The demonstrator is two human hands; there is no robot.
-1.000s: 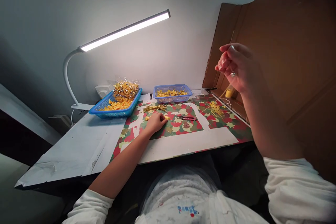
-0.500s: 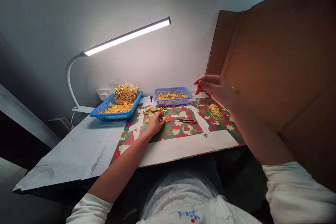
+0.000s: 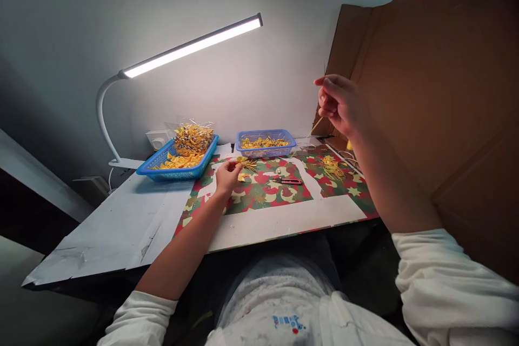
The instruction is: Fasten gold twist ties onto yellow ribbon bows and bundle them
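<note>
My left hand (image 3: 227, 177) is over the patterned sheet, its thumb and fingers pinched on a small yellow ribbon bow (image 3: 244, 160). Just behind that lies a bundle of gold cords (image 3: 252, 166), partly covered by the hand. Another yellow bow (image 3: 243, 177) rests on the sheet beside my fingers. My right hand (image 3: 339, 102) is raised high in front of the cardboard, pinching a thin needle (image 3: 325, 69) that points up. A short yellow strand (image 3: 317, 125) hangs below this hand. Thread snips (image 3: 288, 181) lie on the sheet between the hands.
A blue basket (image 3: 178, 174) of yellow bows and a bagged heap stands left; a purple-blue basket (image 3: 265, 152) of yellow pieces stands at the back. Yellow corded pieces (image 3: 333, 167) lie right. A lamp (image 3: 194, 46) arches overhead, and a cardboard sheet (image 3: 425, 92) walls the right.
My right hand has risen with the needle. My left hand has moved slightly left and away from me, toward the gold cords. The shiny bead near the table's front edge no longer shows there.
</note>
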